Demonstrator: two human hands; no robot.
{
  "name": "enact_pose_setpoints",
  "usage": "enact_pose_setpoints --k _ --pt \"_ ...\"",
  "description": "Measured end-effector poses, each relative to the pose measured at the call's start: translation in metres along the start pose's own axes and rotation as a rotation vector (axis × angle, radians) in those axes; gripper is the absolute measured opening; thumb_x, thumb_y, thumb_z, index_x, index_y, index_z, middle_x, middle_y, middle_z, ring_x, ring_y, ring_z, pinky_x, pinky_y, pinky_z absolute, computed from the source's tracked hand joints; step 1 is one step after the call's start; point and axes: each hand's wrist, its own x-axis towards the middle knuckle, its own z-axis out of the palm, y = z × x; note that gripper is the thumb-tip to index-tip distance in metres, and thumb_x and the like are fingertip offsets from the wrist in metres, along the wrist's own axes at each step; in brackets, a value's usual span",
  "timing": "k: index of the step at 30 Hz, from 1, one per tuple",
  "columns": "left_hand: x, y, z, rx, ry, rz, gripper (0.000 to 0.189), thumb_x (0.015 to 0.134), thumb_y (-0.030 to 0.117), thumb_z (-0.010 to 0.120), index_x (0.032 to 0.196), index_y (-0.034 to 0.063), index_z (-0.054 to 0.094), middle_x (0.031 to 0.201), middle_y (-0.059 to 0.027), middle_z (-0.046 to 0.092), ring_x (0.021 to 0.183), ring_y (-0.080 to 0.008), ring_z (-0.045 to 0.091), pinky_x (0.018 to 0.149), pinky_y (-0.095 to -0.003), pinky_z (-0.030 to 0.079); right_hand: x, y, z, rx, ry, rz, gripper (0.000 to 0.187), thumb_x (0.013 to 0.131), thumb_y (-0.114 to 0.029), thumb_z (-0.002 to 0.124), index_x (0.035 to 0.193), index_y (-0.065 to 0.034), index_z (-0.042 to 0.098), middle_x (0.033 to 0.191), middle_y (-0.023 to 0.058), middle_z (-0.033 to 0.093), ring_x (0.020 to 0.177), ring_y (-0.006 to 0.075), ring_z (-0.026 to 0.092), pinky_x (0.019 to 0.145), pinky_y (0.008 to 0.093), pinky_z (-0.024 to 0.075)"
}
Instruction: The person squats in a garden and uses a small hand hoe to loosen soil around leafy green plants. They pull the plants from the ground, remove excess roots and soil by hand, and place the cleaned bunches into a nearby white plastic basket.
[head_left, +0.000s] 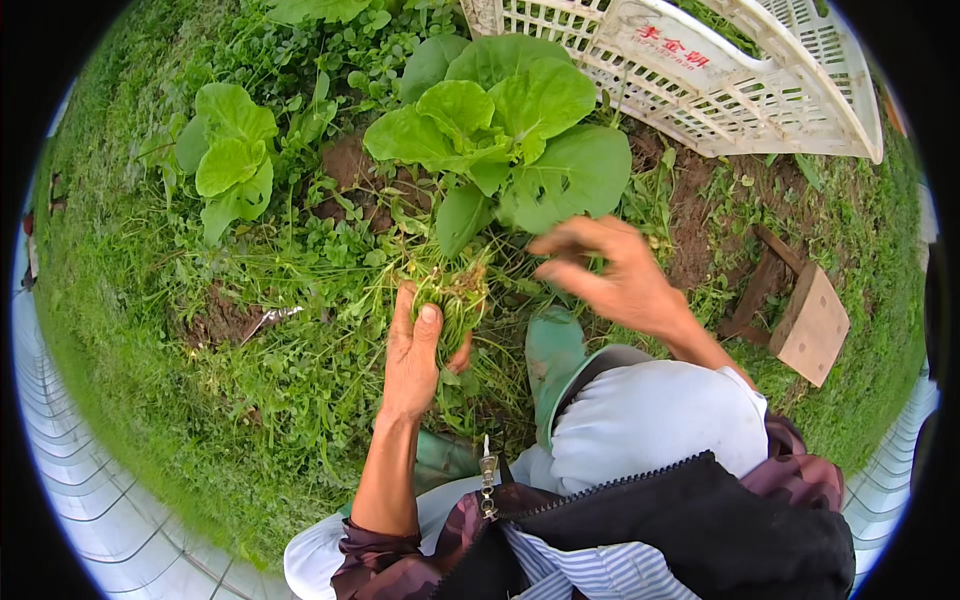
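My left hand (415, 349) is closed around a bunch of pulled weeds (456, 304), with pale stems and roots showing above the thumb. To the right, my right hand (607, 274) is slightly blurred, its thumb and fingers apart with nothing seen between them. Its fingertips are just below the lower leaves of a large leafy green plant (510, 142), some of which have holes. A smaller leafy green plant (232, 161) grows at the upper left among low weeds (300, 405).
A white slatted plastic crate (675, 82) bearing writing stands at the upper right. A small wooden stool (810, 322) lies tipped at the right. My green rubber boots (553, 360) are below my hands. A shiny strip (274, 319) lies on bare soil at the left.
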Motion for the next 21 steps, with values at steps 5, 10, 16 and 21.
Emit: enact_pose_setpoints --k 5,10,16,21 --pt "0.004 -0.012 -0.006 0.151 0.123 0.017 0.041 0.104 0.037 0.044 0.127 0.0034 0.051 0.094 -0.0053 0.062 0.054 -0.0088 0.047 0.047 -0.0219 0.036 0.029 -0.011 0.032 0.337 -0.279 -0.044 0.032 0.083 -0.018 0.074 0.111 -0.0059 0.063 0.102 0.0083 0.060 0.079 0.0172 0.063 0.068 0.0306 0.0518" --pt "0.006 -0.021 -0.003 0.093 0.361 0.009 0.035 0.104 0.035 0.046 0.123 0.0052 0.052 0.092 -0.0037 0.062 0.061 -0.0073 0.051 0.046 -0.0225 0.039 0.028 0.001 0.042 0.210 -0.252 -0.079 0.019 0.085 -0.009 0.068 0.101 -0.0032 0.060 0.100 0.0093 0.060 0.075 0.0194 0.063 0.067 0.0320 0.0509" --pt "0.010 -0.041 -0.013 0.374 0.362 0.230 0.035 0.099 0.028 0.058 0.123 0.0042 0.049 0.103 -0.0022 0.060 0.081 -0.0068 0.057 0.057 -0.0216 0.049 0.026 0.001 0.050 0.257 -0.092 -0.033 0.016 0.086 -0.006 0.065 0.100 -0.0006 0.058 0.087 0.0090 0.062 0.075 0.0166 0.062 0.066 0.0313 0.0499" --pt "0.009 -0.031 -0.003 0.560 0.434 0.339 0.030 0.101 0.025 0.055 0.116 0.0000 0.049 0.101 -0.0055 0.057 0.087 -0.0103 0.051 0.075 -0.0246 0.044 0.028 0.008 0.057 0.609 0.179 0.213 0.007 0.090 -0.008 0.062 0.092 -0.0015 0.059 0.078 0.0052 0.062 0.065 0.0106 0.057 0.058 0.0263 0.0457"
